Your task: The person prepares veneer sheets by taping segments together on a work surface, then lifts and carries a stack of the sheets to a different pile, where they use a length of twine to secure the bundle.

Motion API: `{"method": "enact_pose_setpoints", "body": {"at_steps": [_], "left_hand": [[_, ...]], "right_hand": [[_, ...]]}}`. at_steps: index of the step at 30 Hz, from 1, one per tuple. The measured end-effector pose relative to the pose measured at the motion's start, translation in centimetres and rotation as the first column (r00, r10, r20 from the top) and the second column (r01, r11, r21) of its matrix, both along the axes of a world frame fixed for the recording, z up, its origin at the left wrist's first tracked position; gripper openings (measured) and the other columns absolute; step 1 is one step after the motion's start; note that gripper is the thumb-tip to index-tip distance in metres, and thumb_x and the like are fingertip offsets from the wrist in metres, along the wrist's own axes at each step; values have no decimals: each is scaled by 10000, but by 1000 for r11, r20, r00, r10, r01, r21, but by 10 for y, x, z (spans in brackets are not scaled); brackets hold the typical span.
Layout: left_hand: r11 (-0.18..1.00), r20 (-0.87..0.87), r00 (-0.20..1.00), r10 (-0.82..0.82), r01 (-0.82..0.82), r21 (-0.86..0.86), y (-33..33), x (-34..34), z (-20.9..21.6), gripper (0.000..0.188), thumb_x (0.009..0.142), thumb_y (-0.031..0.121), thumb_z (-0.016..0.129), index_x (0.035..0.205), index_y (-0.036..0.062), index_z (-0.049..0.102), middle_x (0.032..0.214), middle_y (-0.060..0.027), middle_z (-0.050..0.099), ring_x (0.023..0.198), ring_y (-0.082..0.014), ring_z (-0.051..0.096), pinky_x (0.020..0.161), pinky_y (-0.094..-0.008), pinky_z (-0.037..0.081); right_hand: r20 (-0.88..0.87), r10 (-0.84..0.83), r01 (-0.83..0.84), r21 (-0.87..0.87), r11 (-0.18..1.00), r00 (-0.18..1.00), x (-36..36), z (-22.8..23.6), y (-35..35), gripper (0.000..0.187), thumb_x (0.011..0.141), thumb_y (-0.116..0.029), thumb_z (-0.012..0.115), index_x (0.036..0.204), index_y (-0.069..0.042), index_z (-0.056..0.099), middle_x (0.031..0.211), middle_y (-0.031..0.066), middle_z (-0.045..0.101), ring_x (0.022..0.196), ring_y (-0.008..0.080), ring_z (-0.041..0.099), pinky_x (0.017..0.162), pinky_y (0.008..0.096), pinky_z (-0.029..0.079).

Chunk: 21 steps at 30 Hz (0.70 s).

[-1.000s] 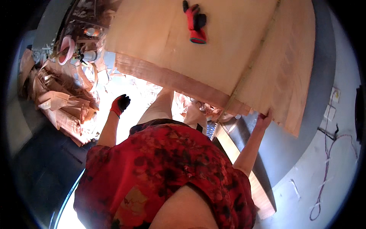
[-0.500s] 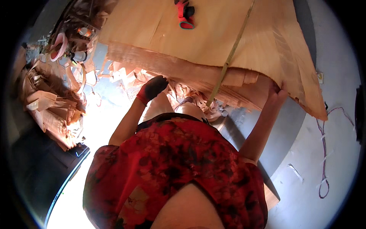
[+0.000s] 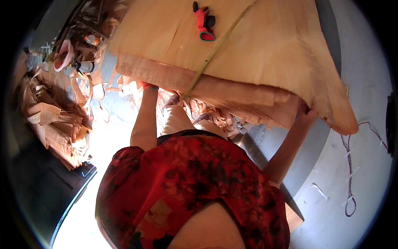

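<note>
A broad, pale wood veneer sheet (image 3: 269, 45) lies on top of a stack of reddish veneer (image 3: 153, 70), its right corner curling downward. At the stack's near right side, my bare right hand (image 3: 306, 115) is closed around the top sheet's edge, fingers partly hidden under it. My left hand (image 3: 149, 85) is under the stack's near edge on the left. Only its red glove cuff shows, so its fingers are hidden. A long narrow yellowish strip (image 3: 222, 43) crosses the sheet at a slant and overhangs the near edge. A red and black glove (image 3: 204, 25) rests on the sheet.
Veneer scraps (image 3: 58, 120) are heaped at the left, beside a pink-rimmed basin (image 3: 64, 54), a spray bottle (image 3: 86, 66) and an orange-labelled bottle (image 3: 91, 40). More shreds lie around my feet. A dark looped cord (image 3: 350, 174) lies on the floor at right.
My left hand has gone forward, under the stack's near edge. The strip has shifted left and lies at a flatter slant. My right hand keeps its grip, slightly lower and farther right.
</note>
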<state>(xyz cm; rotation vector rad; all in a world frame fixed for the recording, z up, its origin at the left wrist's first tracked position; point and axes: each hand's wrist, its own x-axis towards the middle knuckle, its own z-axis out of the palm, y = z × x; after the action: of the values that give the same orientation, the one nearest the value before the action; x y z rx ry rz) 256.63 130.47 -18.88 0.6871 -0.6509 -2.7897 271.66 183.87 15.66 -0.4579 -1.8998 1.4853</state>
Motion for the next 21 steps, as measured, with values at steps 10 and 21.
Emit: {"method": "enact_pose_setpoints", "body": {"at_steps": [10,21], "left_hand": [[986,107,988,-111,123,-112,-28,-5,-14,608,972,498,373,1440,110,389,1459,-89,427,1328,-295,392,1121,-474,286],[912,284,946,-159,251,-326,-59,-7,-24,611,968,496,384,1440,107,388,1463,-90,422,1334,-288,385,1122,-472,284]], "right_hand": [[-34,-280,96,-894,437,959,57,-172,30,448,923,-349,568,1293,-99,526,1290,78,575,1172,271,552,925,468,502],[-71,-384,37,-963,267,921,62,-303,-14,448,882,-318,653,1263,-101,558,1211,51,625,1118,256,580,938,440,498]]}}
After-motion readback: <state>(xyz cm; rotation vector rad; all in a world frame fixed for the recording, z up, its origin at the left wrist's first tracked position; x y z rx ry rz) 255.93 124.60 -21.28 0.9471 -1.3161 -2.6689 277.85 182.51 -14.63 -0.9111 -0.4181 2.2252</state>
